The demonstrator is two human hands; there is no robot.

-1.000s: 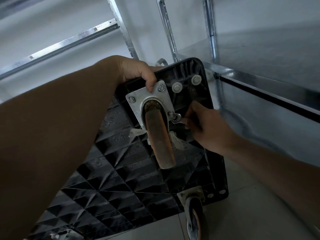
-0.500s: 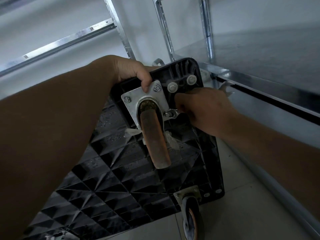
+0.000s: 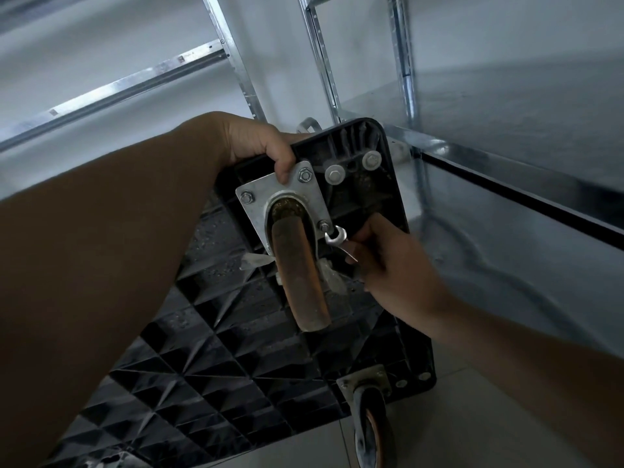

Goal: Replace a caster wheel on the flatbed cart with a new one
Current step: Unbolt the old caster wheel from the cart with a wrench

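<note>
Working near to far: our right hand pinches a small wrench at the plate nut beside the worn caster wheel, mid-underside of the upended flatbed cart. Our left hand grips the cart's far edge. Wrench could slip, rounding the nut; cart may tip.

Pale tiled floor, upended black cart on its lower wheel.

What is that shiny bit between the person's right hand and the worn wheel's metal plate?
A small wrench, held by the right hand, its open end beside a nut at the mounting plate corner, in the head view.
</note>
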